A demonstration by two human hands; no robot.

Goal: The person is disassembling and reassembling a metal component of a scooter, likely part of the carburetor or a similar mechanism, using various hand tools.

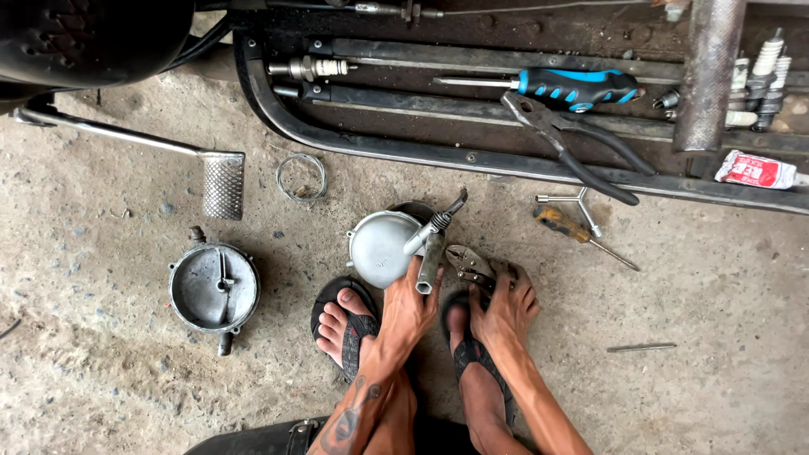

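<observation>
metal tube [429, 263] in left hand [404, 307], seemingly near-upright

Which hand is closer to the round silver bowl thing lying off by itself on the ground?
Left. The left hand is to the right of the round silver housing; the right hand is farther right still, on the locking pliers.

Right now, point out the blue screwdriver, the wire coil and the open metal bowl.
Blue screwdriver [577, 86], head view, on its handle.
Wire coil [281, 179], head view, on its left edge.
Open metal bowl [198, 291], head view, on its inner floor.
</observation>
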